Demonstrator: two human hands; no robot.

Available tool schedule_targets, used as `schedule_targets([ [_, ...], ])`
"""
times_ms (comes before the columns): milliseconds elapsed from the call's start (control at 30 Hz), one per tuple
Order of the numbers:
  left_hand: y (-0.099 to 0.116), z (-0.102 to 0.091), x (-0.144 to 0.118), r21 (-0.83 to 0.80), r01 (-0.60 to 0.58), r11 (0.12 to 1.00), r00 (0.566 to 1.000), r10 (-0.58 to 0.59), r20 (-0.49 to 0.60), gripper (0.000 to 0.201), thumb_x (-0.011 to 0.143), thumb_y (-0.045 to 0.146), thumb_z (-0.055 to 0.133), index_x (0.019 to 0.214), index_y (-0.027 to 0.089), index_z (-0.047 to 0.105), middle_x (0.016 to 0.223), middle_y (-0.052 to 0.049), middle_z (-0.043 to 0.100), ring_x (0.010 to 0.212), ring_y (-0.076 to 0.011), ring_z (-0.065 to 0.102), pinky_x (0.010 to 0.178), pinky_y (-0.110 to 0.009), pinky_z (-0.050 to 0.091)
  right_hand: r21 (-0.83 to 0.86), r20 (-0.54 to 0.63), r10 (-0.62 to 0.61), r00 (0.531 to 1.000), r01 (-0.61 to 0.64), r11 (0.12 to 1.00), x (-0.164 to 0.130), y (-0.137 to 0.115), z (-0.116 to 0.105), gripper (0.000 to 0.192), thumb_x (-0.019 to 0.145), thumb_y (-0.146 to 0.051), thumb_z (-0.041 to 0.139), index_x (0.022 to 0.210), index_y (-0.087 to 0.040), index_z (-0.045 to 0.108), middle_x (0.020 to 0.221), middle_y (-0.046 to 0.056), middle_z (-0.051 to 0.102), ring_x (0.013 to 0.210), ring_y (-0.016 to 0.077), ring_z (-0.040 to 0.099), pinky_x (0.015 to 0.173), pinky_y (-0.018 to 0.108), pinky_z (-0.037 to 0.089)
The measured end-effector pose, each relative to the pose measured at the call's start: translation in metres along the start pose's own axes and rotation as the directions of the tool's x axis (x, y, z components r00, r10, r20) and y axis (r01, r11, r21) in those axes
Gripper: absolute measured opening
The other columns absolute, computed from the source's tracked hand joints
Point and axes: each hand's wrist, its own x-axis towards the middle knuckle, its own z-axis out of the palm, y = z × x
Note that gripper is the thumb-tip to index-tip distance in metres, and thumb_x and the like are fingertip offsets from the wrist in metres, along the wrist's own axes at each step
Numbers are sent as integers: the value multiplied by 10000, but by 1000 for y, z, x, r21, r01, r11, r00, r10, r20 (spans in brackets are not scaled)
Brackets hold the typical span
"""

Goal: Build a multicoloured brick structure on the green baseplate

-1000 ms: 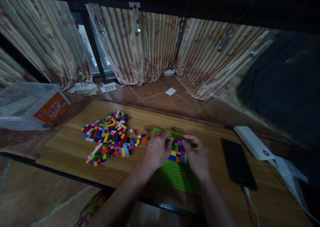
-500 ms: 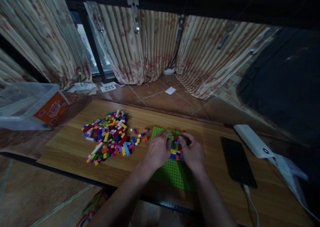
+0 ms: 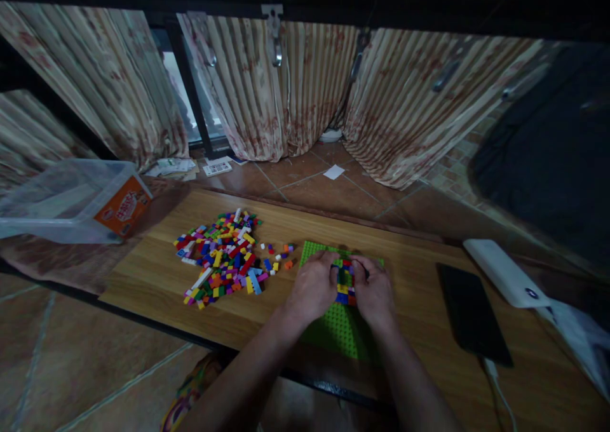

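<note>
Baseplate (image 3: 340, 333) lies on the table (image 3: 143, 267), left hand (image 3: 312, 286) and right hand (image 3: 375, 293) over it. Likely light, rigid; grip by edges. Fingers curl beside bricks (image 3: 342, 289); whether pinching any, I cannot tell.

Loose bricks (image 3: 219, 257) left on the table (image 3: 152, 273), baseplate (image 3: 340, 330) right of them with more bricks (image 3: 342, 288) on top, phone (image 3: 471, 314) farther right, then a device (image 3: 500, 272); tub (image 3: 102, 225) leftmost, curtains (image 3: 255, 89) behind!
</note>
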Motion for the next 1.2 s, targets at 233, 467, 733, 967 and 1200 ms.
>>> schedule_targets([
  [233, -1, -4, -3, -7, -1, 1000, 1000, 1, -21, 360, 900, 140, 442, 1211, 174, 619, 1201, -84, 671, 1092, -188, 633, 1005, -314, 487, -18, -33, -51, 998, 50, 999, -4, -2, 3, 404, 920, -410, 373, 998, -214, 717, 1025, 100, 689, 1028, 256, 573, 977, 470, 392],
  [467, -27, -44, 0, 122, 153, 981, 983, -139, -118, 306, 806, 125, 536, 1070, 167, 683, 1025, -90, 716, 911, -208, 671, 848, -319, 521, 166, -30, 52, 998, -46, 985, 1, 7, 0, 441, 908, -513, 407, 982, -215, 723, 1025, 96, 718, 997, 245, 622, 956, 439, 437],
  [733, -35, -54, 2, 381, 210, 901, 977, -206, -51, 282, 794, 73, 478, 941, 140, 710, 959, -134, 721, 906, -256, 682, 832, -342, 500, 586, -39, 318, 947, -236, 775, 5, -4, -13, 451, 858, -567, 499, 970, -181, 705, 1050, 116, 739, 963, 232, 675, 843, 380, 512],
  [967, -36, -54, 7, 73, 192, 979, 981, -189, -44, 244, 805, 98, 513, 919, 154, 722, 917, -87, 742, 863, -211, 680, 830, -327, 502, 400, -167, 190, 968, -110, 910, -1, -16, -28, 380, 865, -490, 523, 961, -183, 724, 987, 92, 745, 916, 233, 670, 854, 376, 493],
  [1200, -25, -41, 8, -534, 231, 813, 973, -192, 129, 224, 767, 241, 669, 955, 124, 707, 928, -66, 738, 852, -178, 671, 821, -308, 524, 318, 9, -134, 991, 124, 940, -17, -28, -33, 247, 868, -326, 555, 1048, -235, 698, 1043, 59, 689, 951, 200, 633, 856, 362, 498],
])
